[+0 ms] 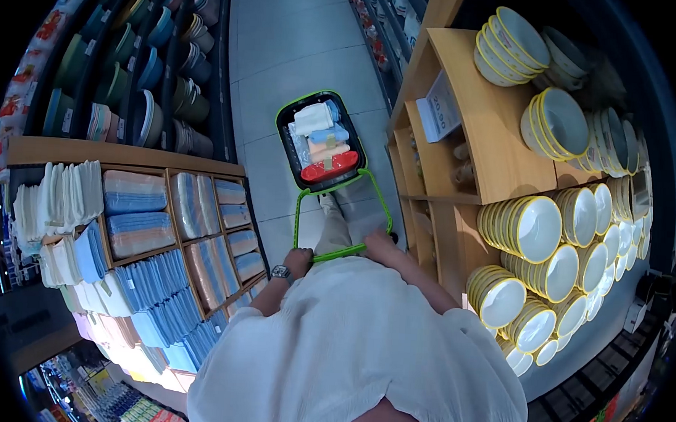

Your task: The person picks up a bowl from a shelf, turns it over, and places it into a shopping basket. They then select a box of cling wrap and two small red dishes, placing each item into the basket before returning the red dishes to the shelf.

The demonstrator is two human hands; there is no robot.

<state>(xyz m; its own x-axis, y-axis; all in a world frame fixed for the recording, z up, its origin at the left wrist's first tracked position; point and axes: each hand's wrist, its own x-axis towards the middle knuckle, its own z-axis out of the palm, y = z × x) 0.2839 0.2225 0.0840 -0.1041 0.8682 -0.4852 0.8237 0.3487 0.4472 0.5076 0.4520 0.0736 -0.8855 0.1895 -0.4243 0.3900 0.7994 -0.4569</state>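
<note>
My left hand point(298, 262), with a watch on its wrist, is closed around the left end of a green handle bar point(340, 252). At the bar's right end, my right hand point(382, 248) is closed on it too. The handle joins a black shopping basket point(282, 132) with a green rim, which stands in front of me at floor level. Inside the basket lie a white folded cloth point(312, 119), a blue folded cloth point(327, 135), a peach bundle point(329, 151) and a red package point(330, 166).
On my left, a wooden shelf point(127, 156) holds stacked towels point(151, 281), below racks of plastic tubs point(153, 67). To my right, yellow-rimmed bowls point(532, 229) fill a wooden display point(509, 163) with a price sign point(438, 109). A tiled aisle floor point(305, 37) runs ahead.
</note>
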